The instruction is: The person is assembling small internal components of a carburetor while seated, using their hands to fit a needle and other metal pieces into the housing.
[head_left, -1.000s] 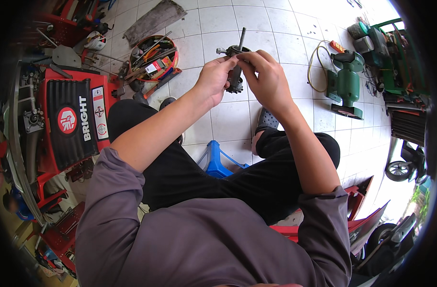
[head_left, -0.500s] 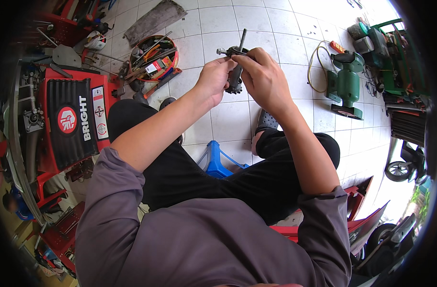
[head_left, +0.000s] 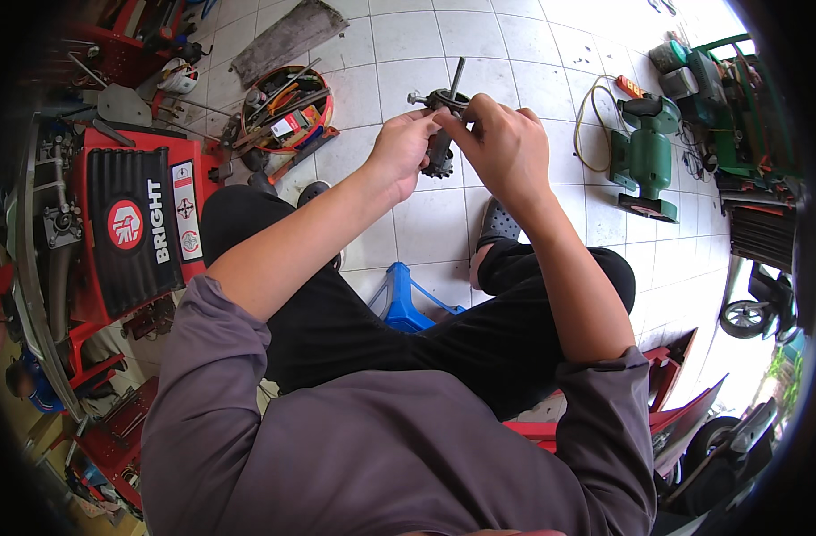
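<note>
Above the tiled floor, my left hand [head_left: 401, 154] grips a dark metal shaft part [head_left: 441, 147] from its left side. A round ring encircles the part near its top, and a thin rod sticks up past it. At the lower end is a toothed piece, and a bolt juts out to the left by my left fingertips. My right hand [head_left: 508, 150] is closed, its fingers curled and its thumb pressed against the upper shaft just under the ring. Those curled fingers partly hide the ring's right side, so I cannot see whether they pinch a smaller piece.
Ahead to the left stands a round basin [head_left: 330, 114] full of hand tools, near a flat grey board [head_left: 292, 37]. A red machine with a ribbed black cover [head_left: 126, 268] is at my left. On the right are a green machine [head_left: 653, 147] and a cable. A blue stool [head_left: 406, 311] is between my legs.
My right hand has shifted slightly right and its fingers are more curled, uncovering more of the ring. The shaft part has tilted slightly; my left hand still holds it.
</note>
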`<action>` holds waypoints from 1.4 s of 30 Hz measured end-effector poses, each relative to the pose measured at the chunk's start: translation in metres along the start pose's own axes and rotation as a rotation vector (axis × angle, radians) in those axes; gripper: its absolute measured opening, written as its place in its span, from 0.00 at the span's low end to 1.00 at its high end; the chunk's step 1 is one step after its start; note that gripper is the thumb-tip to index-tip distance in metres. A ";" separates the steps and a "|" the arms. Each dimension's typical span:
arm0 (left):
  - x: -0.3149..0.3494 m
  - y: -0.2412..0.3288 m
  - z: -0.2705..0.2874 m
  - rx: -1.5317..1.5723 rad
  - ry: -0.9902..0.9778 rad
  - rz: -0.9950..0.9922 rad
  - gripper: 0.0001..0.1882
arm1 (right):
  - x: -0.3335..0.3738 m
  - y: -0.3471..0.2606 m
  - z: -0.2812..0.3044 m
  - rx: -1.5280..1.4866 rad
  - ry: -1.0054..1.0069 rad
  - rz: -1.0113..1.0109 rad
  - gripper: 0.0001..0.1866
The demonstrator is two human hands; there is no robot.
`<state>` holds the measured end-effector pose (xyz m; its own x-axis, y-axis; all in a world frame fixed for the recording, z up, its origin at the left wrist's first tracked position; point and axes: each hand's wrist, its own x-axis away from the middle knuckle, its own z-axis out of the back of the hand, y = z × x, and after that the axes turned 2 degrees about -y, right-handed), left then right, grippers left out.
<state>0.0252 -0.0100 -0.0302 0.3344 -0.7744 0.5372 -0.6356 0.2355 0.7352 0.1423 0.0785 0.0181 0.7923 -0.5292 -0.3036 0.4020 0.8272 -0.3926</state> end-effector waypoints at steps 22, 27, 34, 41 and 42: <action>0.004 0.002 -0.003 -0.011 -0.003 0.012 0.06 | 0.000 -0.002 -0.004 -0.379 -0.058 -0.100 0.11; 0.003 0.002 -0.008 0.019 0.069 -0.010 0.08 | 0.000 -0.001 -0.003 -0.175 0.006 -0.098 0.14; 0.005 0.004 -0.009 0.024 0.055 -0.014 0.09 | -0.001 0.002 0.001 -0.113 0.009 -0.078 0.21; 0.004 0.004 -0.009 0.027 0.069 -0.013 0.09 | -0.001 -0.002 0.001 -0.101 0.019 -0.133 0.15; 0.004 0.005 -0.009 0.025 0.072 -0.013 0.09 | -0.001 -0.003 0.001 -0.107 0.019 -0.157 0.13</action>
<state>0.0298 -0.0070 -0.0210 0.3911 -0.7330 0.5566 -0.6480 0.2102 0.7321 0.1409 0.0769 0.0202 0.7146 -0.6546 -0.2468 0.4684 0.7097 -0.5262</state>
